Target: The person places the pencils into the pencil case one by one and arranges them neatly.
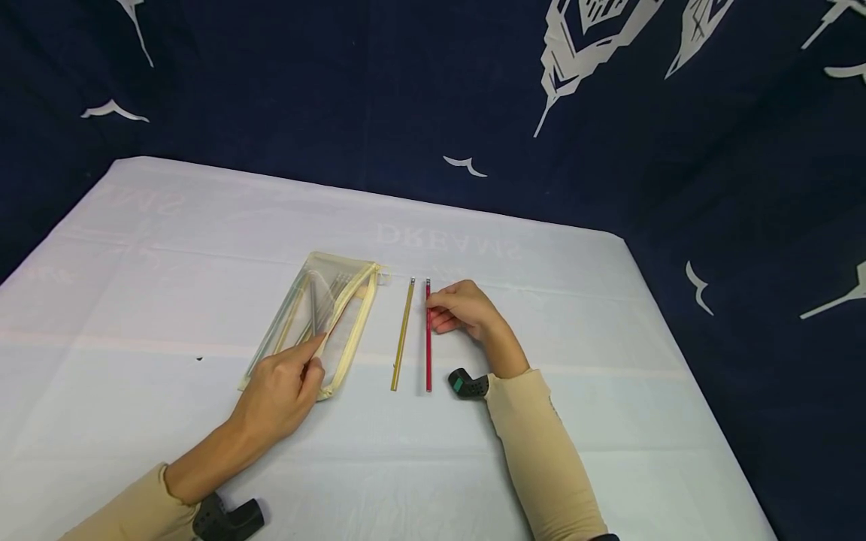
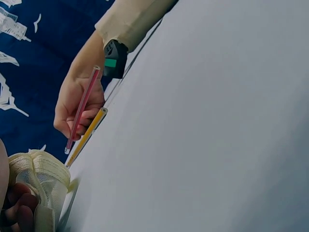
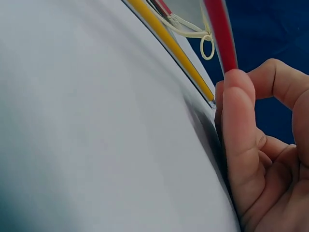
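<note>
My right hand (image 1: 467, 308) pinches a red pencil (image 1: 428, 353) near its upper end. In the right wrist view the thumb and fingers close on the red pencil (image 3: 221, 34); in the left wrist view it appears raised off the cloth. A yellow pencil (image 1: 404, 330) lies just left of it, roughly parallel. My left hand (image 1: 280, 387) grips the near side of a see-through pencil case (image 1: 338, 263) with cream zip edging. The case's zip side gapes, and several slim items show inside, partly hidden by mesh and hand.
White cloth (image 1: 609, 421) covers the table, with faint lettering showing through. A dark blue curtain (image 1: 304, 90) with white feather and bird prints hangs behind and at the right. A small dark speck (image 1: 199, 358) lies left of the case. Each wrist carries a black camera.
</note>
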A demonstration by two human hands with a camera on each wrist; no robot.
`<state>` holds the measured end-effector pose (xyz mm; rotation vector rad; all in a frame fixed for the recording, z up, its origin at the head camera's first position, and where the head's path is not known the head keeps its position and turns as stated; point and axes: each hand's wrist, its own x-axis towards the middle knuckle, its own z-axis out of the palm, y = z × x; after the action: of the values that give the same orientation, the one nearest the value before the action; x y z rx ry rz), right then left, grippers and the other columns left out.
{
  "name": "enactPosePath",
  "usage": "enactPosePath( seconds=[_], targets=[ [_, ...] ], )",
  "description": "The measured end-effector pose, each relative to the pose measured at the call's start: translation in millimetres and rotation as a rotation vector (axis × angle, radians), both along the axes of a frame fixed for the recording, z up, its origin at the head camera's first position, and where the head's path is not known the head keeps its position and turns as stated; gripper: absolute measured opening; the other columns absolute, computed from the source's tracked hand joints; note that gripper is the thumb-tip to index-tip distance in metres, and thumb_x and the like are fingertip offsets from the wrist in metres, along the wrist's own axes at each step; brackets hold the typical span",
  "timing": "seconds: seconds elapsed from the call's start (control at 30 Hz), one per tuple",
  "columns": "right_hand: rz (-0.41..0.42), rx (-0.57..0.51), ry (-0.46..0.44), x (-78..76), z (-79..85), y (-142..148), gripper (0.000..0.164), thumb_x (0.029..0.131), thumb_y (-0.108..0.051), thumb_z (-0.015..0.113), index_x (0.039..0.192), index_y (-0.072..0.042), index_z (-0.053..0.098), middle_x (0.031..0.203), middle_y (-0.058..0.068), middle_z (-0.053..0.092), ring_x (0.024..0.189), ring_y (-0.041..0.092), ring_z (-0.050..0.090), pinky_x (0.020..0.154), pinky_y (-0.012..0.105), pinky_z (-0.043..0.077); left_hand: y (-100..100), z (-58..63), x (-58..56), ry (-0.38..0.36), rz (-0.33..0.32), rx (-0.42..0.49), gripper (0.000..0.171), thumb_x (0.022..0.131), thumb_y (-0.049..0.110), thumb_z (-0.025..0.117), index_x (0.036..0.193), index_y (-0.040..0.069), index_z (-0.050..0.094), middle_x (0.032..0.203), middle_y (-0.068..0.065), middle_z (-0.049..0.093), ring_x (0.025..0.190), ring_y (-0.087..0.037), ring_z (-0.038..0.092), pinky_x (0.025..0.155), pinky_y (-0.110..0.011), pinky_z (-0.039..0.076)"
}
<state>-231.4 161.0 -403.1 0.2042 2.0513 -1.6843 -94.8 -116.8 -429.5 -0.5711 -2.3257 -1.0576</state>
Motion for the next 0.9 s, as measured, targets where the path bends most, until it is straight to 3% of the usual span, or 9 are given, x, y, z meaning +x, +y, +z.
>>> enactPosePath(
  seconds=[0.2,0.5,0.7,0.9],
  targets=[
    [0.002,-0.062,0.001,-0.8,0.4,2.7,0.008,0.087,0.0,0.063,0.083,0.005,0.065,0.06,0.006,0.062,0.048,0.012,0.061,0.049,0.025,0.053,-0.4,-0.4,-0.1,-0.001,-0.002,0.003,0.034,0.084,-0.005,0.052,0.113,-0.013,0.068,0.098,-0.022,0.071,0.082,-0.028,0.069,0.062,-0.041,0.054],
    [-0.054,-0.232,0.07,-0.1,-2.2,0.6,0.009,0.086,0.003,0.059,0.081,0.002,0.066,0.061,0.006,0.063,0.047,0.01,0.06,0.047,0.023,0.051,-0.5,0.4,-0.5,-0.002,0.0,-0.003,0.034,0.084,-0.005,0.052,0.112,-0.014,0.067,0.099,-0.024,0.071,0.081,-0.028,0.068,0.062,-0.041,0.054],
    [-0.12,-0.325,0.124,2.1,0.0,-9.8,0.014,0.088,0.004,0.057,0.079,0.0,0.067,0.063,0.006,0.064,0.05,0.011,0.062,0.05,0.023,0.053,-0.5,-0.1,-0.3,0.003,-0.003,0.001,0.033,0.084,-0.005,0.052,0.112,-0.014,0.067,0.101,-0.025,0.071,0.082,-0.03,0.069,0.062,-0.042,0.055],
    [-0.18,-0.37,0.165,6.9,3.1,-25.6,0.009,0.09,0.004,0.059,0.087,0.004,0.067,0.067,0.008,0.067,0.055,0.013,0.065,0.054,0.024,0.055,-0.3,-0.6,-0.6,0.009,-0.005,0.003,0.033,0.083,-0.005,0.052,0.111,-0.013,0.068,0.1,-0.024,0.071,0.081,-0.03,0.069,0.061,-0.041,0.055]
  ],
)
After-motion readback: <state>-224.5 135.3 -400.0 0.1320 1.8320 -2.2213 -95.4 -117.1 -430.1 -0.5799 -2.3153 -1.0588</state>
